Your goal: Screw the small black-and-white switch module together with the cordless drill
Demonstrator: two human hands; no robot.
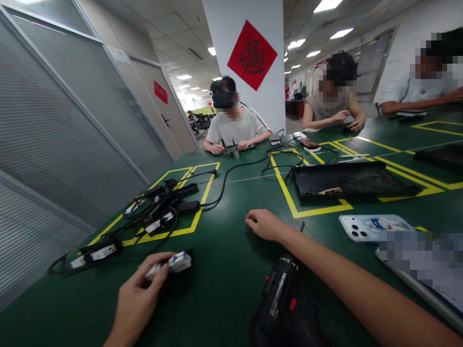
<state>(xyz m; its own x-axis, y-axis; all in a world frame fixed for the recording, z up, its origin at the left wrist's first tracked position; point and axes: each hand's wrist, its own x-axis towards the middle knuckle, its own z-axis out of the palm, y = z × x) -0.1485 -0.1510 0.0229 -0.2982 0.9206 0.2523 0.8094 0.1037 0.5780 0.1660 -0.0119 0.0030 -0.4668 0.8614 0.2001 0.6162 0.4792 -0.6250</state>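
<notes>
My left hand [139, 291] is closed around a small white block with blue marks [180, 261], held just above the green table; a dark part shows along its far side. My right hand [265, 224] rests low over the middle of the table, its fingers curled inward, and whatever they may hold is hidden. Beneath my right forearm lies a black cordless drill [278, 294] with red buttons, its thin bit [303, 226] poking out beyond the arm.
Black cables and adapters with white labels [155, 212] lie tangled at the left. A black tray [347, 180], a phone [376, 227] and a silver-edged device [415, 284] are on the right. Yellow tape [202, 212] marks the table [231, 274]. Across it sits a person in a headset [235, 120]; two more people sit at the right.
</notes>
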